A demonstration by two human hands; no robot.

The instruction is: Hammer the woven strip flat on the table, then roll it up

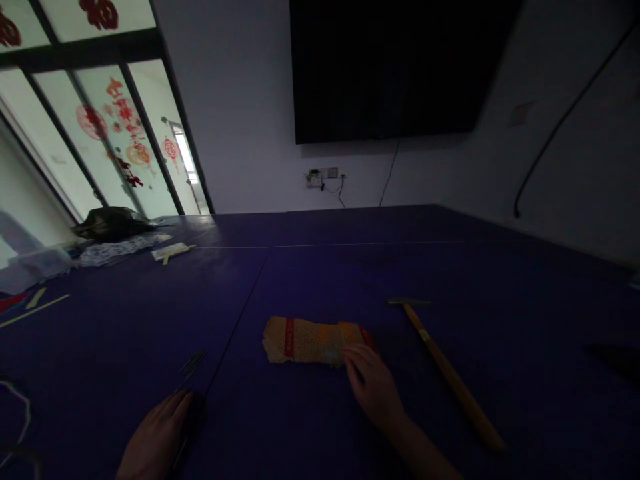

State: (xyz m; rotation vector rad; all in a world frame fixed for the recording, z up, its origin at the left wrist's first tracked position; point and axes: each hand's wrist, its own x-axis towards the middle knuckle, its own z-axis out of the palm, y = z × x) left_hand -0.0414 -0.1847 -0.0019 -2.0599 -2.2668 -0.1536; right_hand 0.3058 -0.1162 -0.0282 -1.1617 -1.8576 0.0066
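A flat, ragged-edged strip of brown cardboard [305,340] with red and orange printed bands lies in the middle of the purple table. My right hand [375,383] is on its right end, thumb and fingers closed at the near edge. At the lower left, my left hand [157,433] rests with its fingers curled over a bundle of thin dark metal wires [193,363]. Their tips stick out beyond the fingers, and the hand hides their middle. Right of my right hand lies a hammer [450,373] with a long wooden handle and a narrow metal head.
The purple table [320,280] reaches to the wall, under a large black television [395,67]. At the far left are a black bag [113,223], papers and yellowish strips. A pale cord [23,413] curls at the left edge. A dark object [615,360] lies at the right.
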